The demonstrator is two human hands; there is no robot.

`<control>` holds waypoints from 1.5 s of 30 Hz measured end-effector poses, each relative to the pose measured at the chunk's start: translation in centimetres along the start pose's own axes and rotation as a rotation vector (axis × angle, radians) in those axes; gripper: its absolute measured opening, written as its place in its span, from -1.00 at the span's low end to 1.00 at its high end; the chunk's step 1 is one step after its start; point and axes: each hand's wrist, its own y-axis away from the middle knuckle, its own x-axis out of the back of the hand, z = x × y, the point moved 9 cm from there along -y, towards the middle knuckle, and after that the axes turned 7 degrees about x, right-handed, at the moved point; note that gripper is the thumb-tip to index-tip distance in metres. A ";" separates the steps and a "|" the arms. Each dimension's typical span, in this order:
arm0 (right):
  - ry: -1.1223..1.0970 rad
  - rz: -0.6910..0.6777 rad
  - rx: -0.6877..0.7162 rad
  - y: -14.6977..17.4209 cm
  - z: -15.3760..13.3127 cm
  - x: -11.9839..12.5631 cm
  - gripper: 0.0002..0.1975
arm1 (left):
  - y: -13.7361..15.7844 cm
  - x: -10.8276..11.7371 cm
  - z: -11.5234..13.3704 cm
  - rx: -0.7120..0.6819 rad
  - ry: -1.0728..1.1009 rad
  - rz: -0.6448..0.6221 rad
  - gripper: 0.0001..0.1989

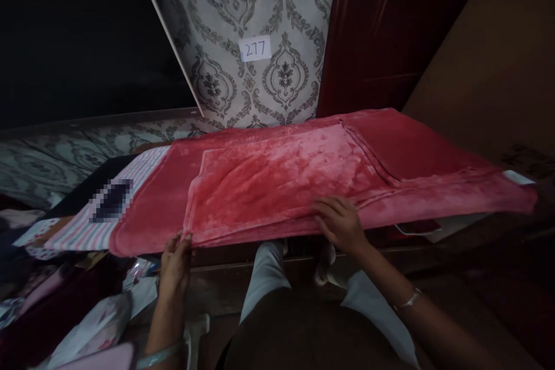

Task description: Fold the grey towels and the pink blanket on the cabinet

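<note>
A red plush blanket [277, 173] lies partly folded across a long surface, its lighter, shiny panel turned over on top in the middle. At the near edge, toward the left corner of that panel, my left hand [176, 260] pinches the fabric between thumb and fingers. My right hand [340, 222] rests flat on the near edge of the panel, fingers stretched out and slightly blurred. A white tag [519, 177] shows at the blanket's far right end. Under its left side, a striped cloth [78, 237] sticks out with a dark pixelated patch on it.
Behind the blanket stands a patterned wall [286, 75] with a paper label [255, 48] reading 277. A large black screen [87, 40] is at upper left, a dark red door-like panel [373, 29] at right. Clothes and bags [95, 324] are piled at lower left.
</note>
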 end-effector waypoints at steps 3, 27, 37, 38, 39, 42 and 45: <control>-0.078 -0.147 0.030 -0.5 -0.9 -3.3 -0.78 | 0.3 -0.5 0.2 -0.014 0.010 -0.042 -0.48; -0.480 -0.898 0.362 -7.5 -11.6 -17.1 -0.44 | 0.5 1.5 0.4 0.024 -0.228 0.021 -0.31; -0.677 -0.858 0.621 -9.2 -17.0 -19.2 -0.42 | -4.8 -0.8 8.4 -0.111 -0.560 -0.095 -0.55; -0.694 -0.872 0.633 -8.8 -17.2 -19.6 -0.40 | -6.0 -1.7 9.5 -0.146 -0.566 -0.096 -0.60; -0.709 -0.881 0.635 -8.6 -17.2 -19.9 -0.39 | -7.3 -2.7 10.4 -0.180 -0.572 -0.090 -0.63; -0.760 -0.924 0.628 -8.9 -17.2 -20.4 -0.37 | -11.5 -6.6 12.0 -0.207 -0.602 -0.112 -0.70; -0.785 -0.964 0.635 -9.8 -17.2 -20.7 -0.44 | -15.8 -11.0 11.6 -0.143 -0.622 -0.185 -0.71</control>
